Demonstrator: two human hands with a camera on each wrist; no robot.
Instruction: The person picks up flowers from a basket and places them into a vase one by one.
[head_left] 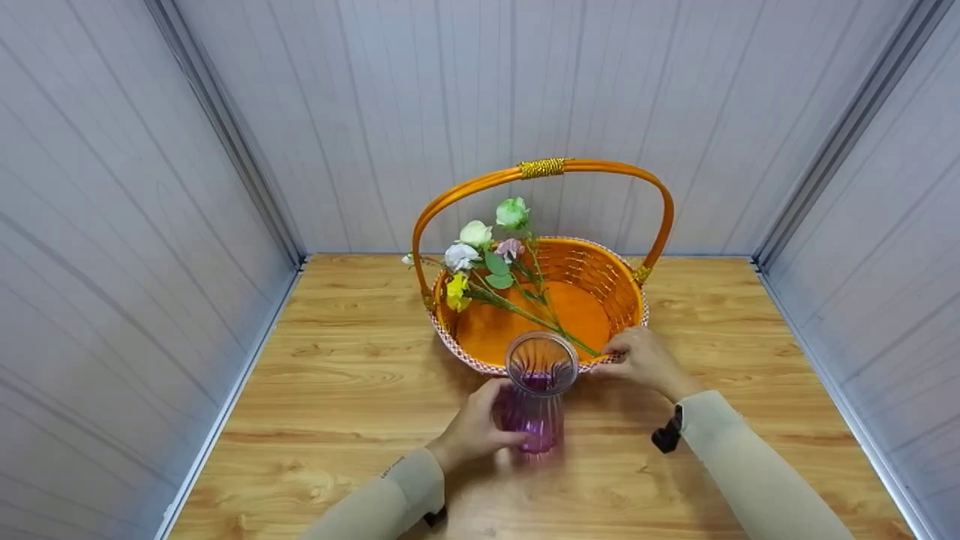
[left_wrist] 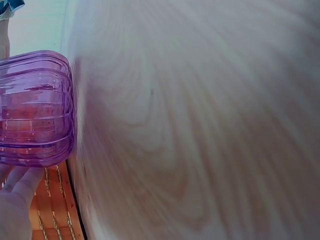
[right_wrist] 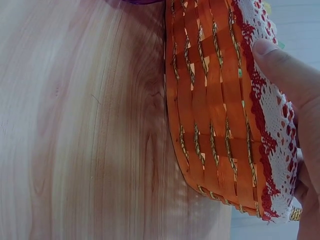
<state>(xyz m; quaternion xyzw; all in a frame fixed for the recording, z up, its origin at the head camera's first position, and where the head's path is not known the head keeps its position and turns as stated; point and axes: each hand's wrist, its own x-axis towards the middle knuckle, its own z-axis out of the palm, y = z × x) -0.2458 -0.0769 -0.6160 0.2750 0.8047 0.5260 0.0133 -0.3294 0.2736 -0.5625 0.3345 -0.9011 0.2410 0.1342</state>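
Observation:
A ribbed glass vase (head_left: 541, 420), clear at the mouth and purple lower down, stands upright just in front of the basket. My left hand (head_left: 472, 429) holds it from the left, fingers behind and thumb in front; the left wrist view shows the purple base (left_wrist: 35, 110) close to the tabletop. Behind is an orange woven basket (head_left: 581, 300) with a tall arched handle. My right hand (head_left: 646, 366) grips its front right rim, thumb (right_wrist: 272, 55) outside on the lace trim. Artificial flowers (head_left: 476, 234) lie inside, stems toward that hand, blossoms over the left rim.
Wood-grain tabletop (head_left: 337, 360) extends around the basket and vase. Pale panel walls (head_left: 360, 112) enclose the left, back and right sides, with the basket near the back one. Its handle (head_left: 472, 184) arches high above the flowers.

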